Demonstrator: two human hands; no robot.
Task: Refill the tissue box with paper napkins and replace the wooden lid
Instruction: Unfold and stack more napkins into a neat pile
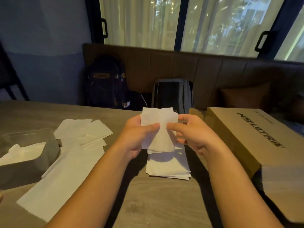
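Observation:
Both hands hold one white paper napkin [159, 129] up above the table, thumbs pinching its middle. My left hand [137, 136] grips its left edge and my right hand [194, 134] its right edge. Directly below lies a neat stack of napkins [167, 167]. The open grey tissue box [28, 163] sits at the left edge with white napkins inside. Loose napkins [82, 132] are spread between the box and my left forearm. No wooden lid is visible.
A long brown cardboard box [250, 139] lies on the table at the right, close to my right arm. Two backpacks [105, 83] lean on the padded bench beyond the table's far edge. The grey table [158, 199] extends toward me.

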